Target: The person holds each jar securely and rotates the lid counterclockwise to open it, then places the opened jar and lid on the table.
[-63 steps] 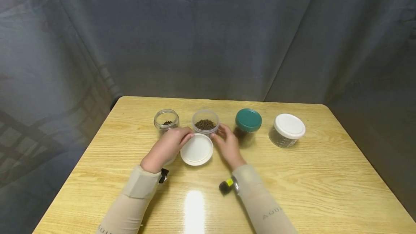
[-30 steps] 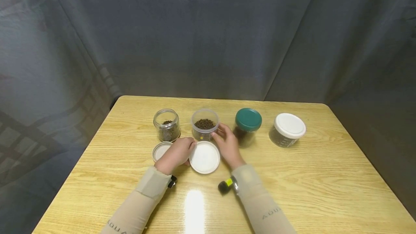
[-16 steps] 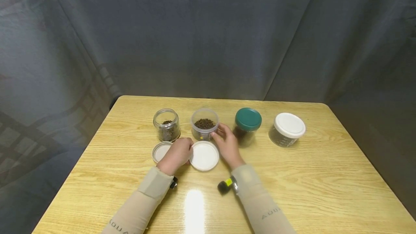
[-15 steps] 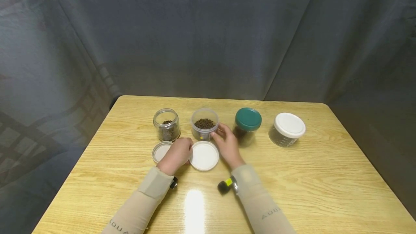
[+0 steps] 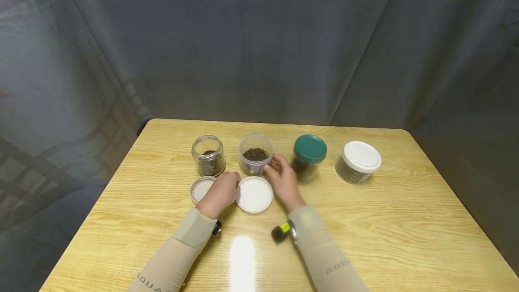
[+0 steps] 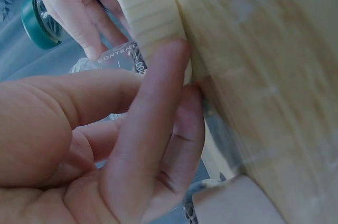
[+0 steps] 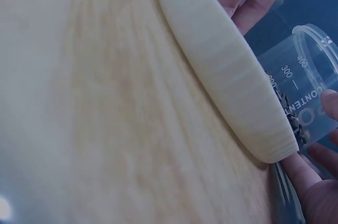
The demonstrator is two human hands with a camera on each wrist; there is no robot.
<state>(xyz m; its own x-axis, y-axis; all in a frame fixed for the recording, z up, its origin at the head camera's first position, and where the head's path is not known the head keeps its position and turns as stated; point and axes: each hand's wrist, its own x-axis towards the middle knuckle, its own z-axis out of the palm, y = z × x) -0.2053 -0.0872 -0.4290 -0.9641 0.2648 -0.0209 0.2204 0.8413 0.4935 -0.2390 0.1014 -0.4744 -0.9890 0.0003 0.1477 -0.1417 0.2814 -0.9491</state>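
In the head view my left hand (image 5: 220,193) is at the left edge of a white screw lid (image 5: 254,195), which lies on the table. The left wrist view shows its thumb and fingers pinching the ribbed rim (image 6: 150,15). Just behind the lid stands a clear plastic jar (image 5: 246,166) partly filled with brown pellets. My right hand (image 5: 284,181) holds this jar by its right side, thumb in front. Printed volume marks on the jar (image 7: 296,78) appear in the right wrist view, beside the standing edge of the lid (image 7: 227,71).
An uncapped glass jar (image 5: 211,166) with dark pellets stands at the left. A second lid (image 5: 200,188) lies before it, partly hidden by my left hand. To the right are a green-lidded jar (image 5: 310,150) and a white-lidded jar (image 5: 361,157). A curtain (image 5: 259,48) hangs behind the table.
My left hand has brought the white lid down and slightly right, to the table in front of the plastic jar. Over the last half second nothing visibly moves. My right hand stays on the jar.
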